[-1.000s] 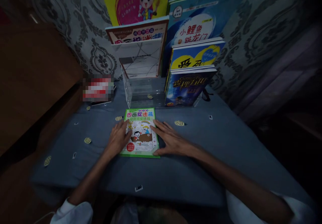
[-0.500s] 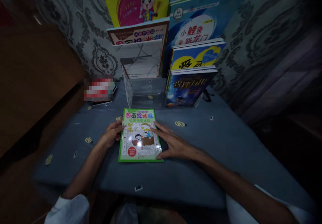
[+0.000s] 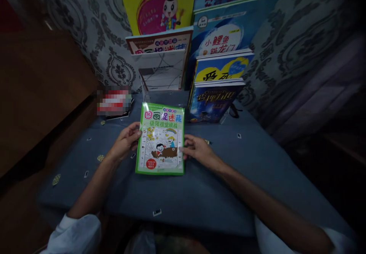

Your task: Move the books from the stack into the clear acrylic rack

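Note:
Between my hands is a green-bordered picture book (image 3: 161, 143), its cover facing me, raised off the cloth with its top edge tilted up. My left hand (image 3: 127, 139) pinches the left edge, thumb in front and fingers curled behind. At the right edge, my right hand (image 3: 197, 151) grips it with bent fingers partly behind the cover. Just beyond the book stands a clear acrylic book rack (image 3: 146, 96), its front left part mostly hidden by the book. A white-covered book (image 3: 162, 71) stands in the rack's left side, and a dark blue book (image 3: 214, 101) in its right.
Taller books, including a yellow one (image 3: 157, 6) and a teal one (image 3: 234, 25), rise behind. A small pile of books with a blurred cover (image 3: 114, 101) lies at the left. Grey-blue cloth covers the table (image 3: 217, 204). A brown wooden panel (image 3: 42, 94) borders the left side.
The green picture book has come up off the table and tilted, moving slightly towards the rack. My right hand has gone from lying spread on its edge to gripping it.

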The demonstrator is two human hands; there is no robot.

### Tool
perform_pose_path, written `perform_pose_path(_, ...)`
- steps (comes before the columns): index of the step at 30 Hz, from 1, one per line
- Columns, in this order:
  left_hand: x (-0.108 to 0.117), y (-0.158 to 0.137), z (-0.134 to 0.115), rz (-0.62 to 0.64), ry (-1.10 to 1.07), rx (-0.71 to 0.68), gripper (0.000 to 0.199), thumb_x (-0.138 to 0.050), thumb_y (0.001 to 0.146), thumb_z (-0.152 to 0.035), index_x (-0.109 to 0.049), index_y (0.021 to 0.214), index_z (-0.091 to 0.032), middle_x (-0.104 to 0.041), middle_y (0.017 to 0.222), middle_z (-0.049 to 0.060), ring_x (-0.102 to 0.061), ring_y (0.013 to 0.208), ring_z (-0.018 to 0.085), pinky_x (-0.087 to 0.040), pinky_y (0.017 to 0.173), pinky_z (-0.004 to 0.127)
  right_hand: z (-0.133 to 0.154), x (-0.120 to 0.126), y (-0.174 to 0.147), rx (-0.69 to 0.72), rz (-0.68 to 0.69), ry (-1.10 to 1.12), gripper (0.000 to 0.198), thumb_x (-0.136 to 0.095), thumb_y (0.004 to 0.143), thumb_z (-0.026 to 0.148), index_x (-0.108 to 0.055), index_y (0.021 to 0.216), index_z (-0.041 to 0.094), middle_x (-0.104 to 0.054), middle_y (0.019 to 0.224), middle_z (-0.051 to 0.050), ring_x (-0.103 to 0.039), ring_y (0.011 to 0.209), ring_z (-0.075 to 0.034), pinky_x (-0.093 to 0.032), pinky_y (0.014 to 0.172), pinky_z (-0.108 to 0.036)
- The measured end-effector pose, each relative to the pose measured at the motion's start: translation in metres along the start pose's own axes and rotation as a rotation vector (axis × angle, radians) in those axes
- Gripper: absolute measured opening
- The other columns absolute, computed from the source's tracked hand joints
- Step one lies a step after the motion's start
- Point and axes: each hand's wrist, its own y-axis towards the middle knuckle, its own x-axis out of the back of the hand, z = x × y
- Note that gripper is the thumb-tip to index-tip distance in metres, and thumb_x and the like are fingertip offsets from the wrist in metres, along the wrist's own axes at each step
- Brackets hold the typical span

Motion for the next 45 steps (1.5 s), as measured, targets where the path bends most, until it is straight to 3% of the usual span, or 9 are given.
perform_pose_path(2, 0.001, 0.003, -0.008, 0.001, 0.057, -0.127, 0.045, -0.084, 0.075, -0.043, -0.063, 0.107, -0.019, -0.069, 0.083, 0.000, -0.055, 0.057, 0.009, -0.038, 0.043, 0.015, 0.022, 0.005, 0.002, 0.126, -0.100, -0.037, 0.027, -0.071, 0.081, 0.036, -0.064, 0.101, 0.019, -0.067, 0.082, 0.000, -0.068, 0.059, -0.015, -0.057, 0.058, -0.030)
perform_pose_path(5, 0.004, 0.003, -0.016, -0.017, 0.174, -0.343, 0.038, -0.078, 0.081, -0.047, -0.067, 0.106, -0.020, -0.071, 0.097, 0.005, -0.065, 0.080, 0.017, -0.052, 0.066, 0.024, 0.049, 0.011, 0.002, 0.411, -0.288, -0.245, 0.011, -0.061, 0.089, 0.028, -0.066, 0.096, 0.021, -0.071, 0.093, -0.004, -0.073, 0.082, -0.022, -0.060, 0.075, -0.036)
perform_pose_path(9, 0.013, -0.003, 0.000, 0.125, 0.507, -0.504, 0.033, -0.070, 0.087, -0.051, -0.071, 0.096, -0.019, -0.071, 0.112, 0.010, -0.059, 0.119, 0.030, -0.046, 0.104, 0.042, 0.035, 0.012, 0.000, 0.654, -0.301, -0.547, 0.025, -0.051, 0.093, 0.014, -0.071, 0.106, 0.023, -0.071, 0.118, -0.009, -0.069, 0.110, -0.025, -0.057, 0.092, -0.041)
perform_pose_path(14, 0.027, -0.017, 0.060, 0.281, 0.769, -0.427, 0.023, -0.048, 0.100, -0.030, -0.069, 0.102, -0.021, -0.070, 0.117, 0.012, -0.059, 0.124, 0.028, -0.045, 0.105, 0.045, -0.025, 0.010, 0.001, 0.586, -0.097, -0.734, 0.029, -0.050, 0.091, 0.009, -0.075, 0.100, 0.023, -0.073, 0.119, -0.010, -0.073, 0.103, -0.023, -0.061, 0.086, -0.038)
perform_pose_path(18, 0.036, -0.025, 0.084, 0.270, 0.905, -0.429, 0.033, -0.042, 0.094, -0.010, -0.066, 0.114, -0.022, -0.066, 0.132, 0.011, -0.054, 0.134, 0.026, -0.041, 0.111, 0.048, -0.036, 0.006, -0.002, 0.576, -0.080, -0.855, 0.027, -0.053, 0.092, 0.012, -0.074, 0.105, 0.021, -0.073, 0.121, -0.012, -0.071, 0.106, -0.025, -0.059, 0.091, -0.043)
perform_pose_path(24, 0.043, -0.031, 0.078, 0.282, 1.118, -0.405, 0.049, -0.035, 0.093, -0.005, -0.057, 0.134, -0.023, -0.053, 0.151, 0.010, -0.044, 0.144, 0.023, -0.036, 0.118, 0.050, -0.018, -0.003, -0.007, 0.564, -0.105, -0.991, 0.026, -0.054, 0.092, 0.014, -0.074, 0.106, 0.022, -0.075, 0.116, -0.011, -0.068, 0.108, -0.029, -0.052, 0.097, -0.052)
perform_pose_path(31, 0.039, 0.001, 0.078, 0.155, 1.326, -0.307, 0.044, -0.039, 0.103, -0.031, -0.052, 0.143, -0.018, -0.049, 0.154, 0.013, -0.043, 0.145, 0.025, -0.035, 0.119, 0.048, -0.026, -0.005, -0.008, 0.545, -0.121, -0.943, 0.027, -0.053, 0.094, 0.019, -0.073, 0.112, 0.022, -0.074, 0.117, -0.012, -0.066, 0.113, -0.030, -0.054, 0.093, -0.051)
perform_pose_path(38, 0.020, 0.035, 0.077, 0.144, 1.389, -0.333, 0.045, -0.041, 0.101, -0.028, -0.052, 0.142, -0.011, -0.049, 0.152, 0.020, -0.044, 0.144, 0.031, -0.030, 0.119, 0.057, -0.030, -0.003, -0.007, 0.578, -0.121, -0.890, 0.028, -0.054, 0.093, 0.018, -0.073, 0.112, 0.022, -0.075, 0.117, -0.012, -0.067, 0.114, -0.030, -0.056, 0.093, -0.053)
perform_pose_path(45, 0.002, 0.057, 0.078, 0.233, 1.367, -0.383, 0.046, -0.043, 0.101, -0.029, -0.050, 0.143, -0.011, -0.049, 0.152, 0.018, -0.045, 0.144, 0.029, -0.035, 0.119, 0.048, -0.031, -0.003, -0.007, 0.577, -0.120, -0.879, 0.027, -0.055, 0.093, 0.018, -0.073, 0.112, 0.021, -0.074, 0.118, -0.012, -0.067, 0.114, -0.030, -0.057, 0.094, -0.051)
